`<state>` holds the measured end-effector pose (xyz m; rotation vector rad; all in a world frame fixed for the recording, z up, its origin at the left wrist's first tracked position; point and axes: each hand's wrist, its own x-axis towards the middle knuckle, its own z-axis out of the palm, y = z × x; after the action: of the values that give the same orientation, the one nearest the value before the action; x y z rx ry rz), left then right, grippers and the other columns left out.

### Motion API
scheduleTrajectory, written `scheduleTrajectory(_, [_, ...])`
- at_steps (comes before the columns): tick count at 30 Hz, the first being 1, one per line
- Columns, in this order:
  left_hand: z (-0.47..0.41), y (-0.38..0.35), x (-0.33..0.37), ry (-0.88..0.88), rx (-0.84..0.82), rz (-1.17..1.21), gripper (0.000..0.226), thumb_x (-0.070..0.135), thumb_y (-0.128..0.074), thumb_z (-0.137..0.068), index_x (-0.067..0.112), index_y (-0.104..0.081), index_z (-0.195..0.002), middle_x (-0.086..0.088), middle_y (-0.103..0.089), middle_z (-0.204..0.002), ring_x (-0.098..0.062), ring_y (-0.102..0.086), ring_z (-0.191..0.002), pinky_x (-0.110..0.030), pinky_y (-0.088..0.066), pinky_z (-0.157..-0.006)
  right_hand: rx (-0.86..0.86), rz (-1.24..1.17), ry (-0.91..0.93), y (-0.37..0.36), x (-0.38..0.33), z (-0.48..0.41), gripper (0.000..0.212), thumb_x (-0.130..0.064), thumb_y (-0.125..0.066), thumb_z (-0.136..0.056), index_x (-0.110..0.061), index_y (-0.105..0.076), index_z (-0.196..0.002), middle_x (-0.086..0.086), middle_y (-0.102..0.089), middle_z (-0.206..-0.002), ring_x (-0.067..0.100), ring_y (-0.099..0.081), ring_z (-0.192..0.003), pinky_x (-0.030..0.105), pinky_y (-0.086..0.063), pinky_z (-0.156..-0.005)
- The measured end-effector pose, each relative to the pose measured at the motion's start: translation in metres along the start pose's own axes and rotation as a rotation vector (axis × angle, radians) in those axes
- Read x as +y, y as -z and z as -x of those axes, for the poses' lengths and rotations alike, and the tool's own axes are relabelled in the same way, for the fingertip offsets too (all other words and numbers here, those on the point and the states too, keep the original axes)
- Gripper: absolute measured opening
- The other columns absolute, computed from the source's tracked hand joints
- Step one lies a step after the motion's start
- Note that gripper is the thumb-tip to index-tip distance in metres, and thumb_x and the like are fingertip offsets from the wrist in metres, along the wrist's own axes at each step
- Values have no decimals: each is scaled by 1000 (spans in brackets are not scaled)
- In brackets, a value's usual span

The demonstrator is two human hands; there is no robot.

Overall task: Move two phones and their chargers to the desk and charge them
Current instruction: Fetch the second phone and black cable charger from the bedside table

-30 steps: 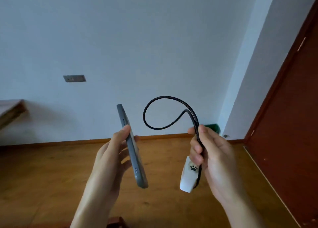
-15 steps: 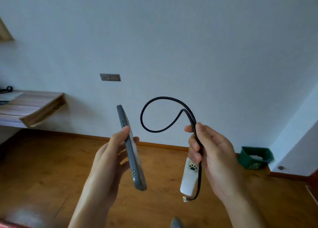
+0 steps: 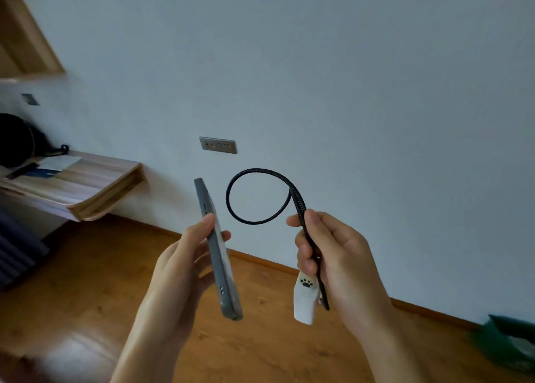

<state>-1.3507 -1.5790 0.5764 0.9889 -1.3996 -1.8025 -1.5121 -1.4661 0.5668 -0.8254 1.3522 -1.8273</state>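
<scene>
My left hand (image 3: pixel 176 269) grips a grey-cased phone (image 3: pixel 218 252) held edge-on and nearly upright in front of me. My right hand (image 3: pixel 333 255) is closed around a charger: a white plug block with a paw print (image 3: pixel 304 301) hangs below my fingers, and its black braided cable (image 3: pixel 254 197) curls in a loop above them. The two hands are a short gap apart. A wooden wall-mounted desk (image 3: pixel 95 186) sits at the left. No second phone can be made out.
A grey wall socket plate (image 3: pixel 217 144) is on the white wall right of the desk. A black bag (image 3: pixel 17 139), a dark flat object and papers (image 3: pixel 55 164) lie on the desk. A wooden shelf (image 3: pixel 26 35) hangs above. A green bin (image 3: pixel 509 342) stands at lower right on the wood floor.
The view has swung left: the desk, socket and shelf have come further into frame and the door has left it. Both hands keep the same grip on phone and charger.
</scene>
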Motion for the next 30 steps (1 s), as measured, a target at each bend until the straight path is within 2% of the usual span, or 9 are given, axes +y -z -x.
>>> scheduleTrajectory(2, [-20, 13, 4, -13, 62, -1, 29, 66, -71, -63, 39, -80, -72, -14, -72, -116, -43, -58, -121, -55, -46, -103, -30, 8, -30, -12, 7, -29, 29, -35, -51, -99, -21, -74, -89, -2, -50, -62, 12, -39, -50, 28, -33, -51])
scheduleTrajectory(9, [-102, 85, 27, -81, 209, 31, 30, 67, -72, -64, 39, -76, -74, -14, -71, -116, -42, -58, -120, -53, -47, -101, -155, 22, -66, -86, 38, -131, 28, -34, -51, -100, -21, -74, -90, -4, -52, -62, 11, -40, -50, 24, -35, -49])
scheduleTrajectory(11, [-128, 118, 34, -106, 235, 32, 35, 67, -71, -61, 39, -74, -82, -12, -72, -115, -41, -59, -119, -52, -47, -100, -179, 38, -49, -118, 50, -161, 29, -35, -50, -101, -21, -74, -92, -4, -52, -62, 12, -41, -50, 23, -36, -49])
scheduleTrajectory(13, [-153, 156, 41, -141, 248, 16, 41, 64, -65, -66, 36, -68, -95, -10, -72, -115, -38, -61, -118, -53, -48, -101, -201, 54, -32, -155, 63, -191, 29, -35, -50, -101, -22, -74, -92, -4, -52, -62, 12, -41, -50, 23, -37, -49])
scheduleTrajectory(15, [-177, 199, 53, -156, 267, 10, 41, 64, -66, -71, 34, -66, -98, -10, -72, -116, -37, -61, -118, -57, -46, -105, -218, 66, -29, -197, 74, -220, 29, -35, -49, -101, -22, -74, -91, -3, -51, -62, 12, -41, -50, 24, -37, -50])
scheduleTrajectory(21, [-231, 326, 97, -151, 375, 30, 42, 66, -71, -64, 34, -72, -91, -18, -69, -121, -36, -64, -113, -50, -52, -97, -300, 9, -31, -319, 99, -298, 29, -34, -50, -100, -22, -74, -89, -3, -50, -61, 11, -42, -49, 25, -38, -50])
scheduleTrajectory(23, [-243, 365, 106, -155, 425, 35, 43, 68, -70, -61, 36, -74, -89, -15, -71, -116, -36, -64, -112, -47, -54, -92, -343, -7, -46, -360, 108, -321, 28, -35, -52, -97, -22, -74, -87, -3, -50, -60, 11, -42, -49, 24, -38, -50])
scheduleTrajectory(27, [-266, 437, 116, -167, 497, 40, 30, 72, -66, -59, 47, -77, -72, -11, -71, -109, -35, -64, -112, -45, -54, -91, -448, -6, -58, -435, 133, -365, 28, -42, -54, -89, -22, -74, -86, -2, -49, -61, 11, -42, -49, 24, -39, -50])
scheduleTrajectory(30, [-290, 486, 117, -146, 577, 74, 40, 73, -70, -51, 41, -79, -74, -12, -73, -108, -35, -65, -112, -46, -54, -93, -510, -5, -90, -487, 156, -399, 28, -43, -55, -88, -22, -74, -84, -3, -49, -60, 11, -43, -48, 23, -38, -49])
